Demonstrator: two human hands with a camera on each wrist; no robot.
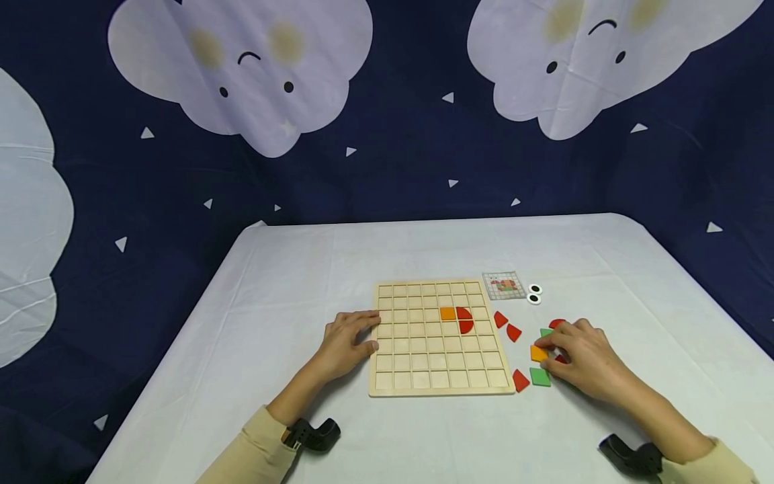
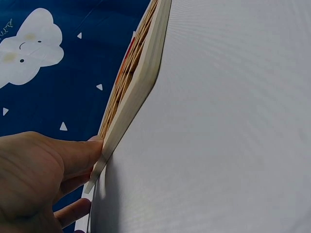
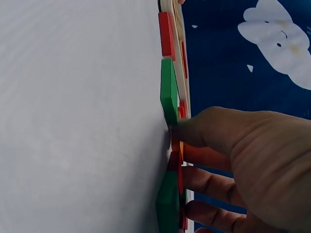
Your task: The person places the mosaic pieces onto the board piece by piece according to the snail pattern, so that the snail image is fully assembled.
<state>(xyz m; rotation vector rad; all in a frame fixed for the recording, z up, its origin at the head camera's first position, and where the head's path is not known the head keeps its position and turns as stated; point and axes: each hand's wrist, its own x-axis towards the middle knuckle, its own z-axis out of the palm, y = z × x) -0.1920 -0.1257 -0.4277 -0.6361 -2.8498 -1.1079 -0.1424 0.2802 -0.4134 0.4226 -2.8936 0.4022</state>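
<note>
My left hand (image 1: pixel 345 345) touches the left edge of a wooden grid board (image 1: pixel 420 363), its thumb and fingertips along the rim. In the left wrist view, the thumb of that hand (image 2: pixel 34 177) lies against the board's edge (image 2: pixel 133 92). On the grid sit an orange square (image 1: pixel 447 314) and two red quarter-circle pieces (image 1: pixel 465 327) side by side. To the right of the board, my right hand (image 1: pixel 583 359) pinches another orange square (image 1: pixel 537 353) between thumb and index finger. A green piece (image 1: pixel 541 377) lies just below that hand; others are partly hidden by it.
Loose red pieces (image 1: pixel 514 333) lie along the board's right side. Behind them are a small picture card (image 1: pixel 504 286) with a grid and two white discs with black centres (image 1: pixel 534 298). A white cloth (image 1: pixel 302 269) covers the table; a dark blue curtain (image 1: pixel 411 181) hangs behind.
</note>
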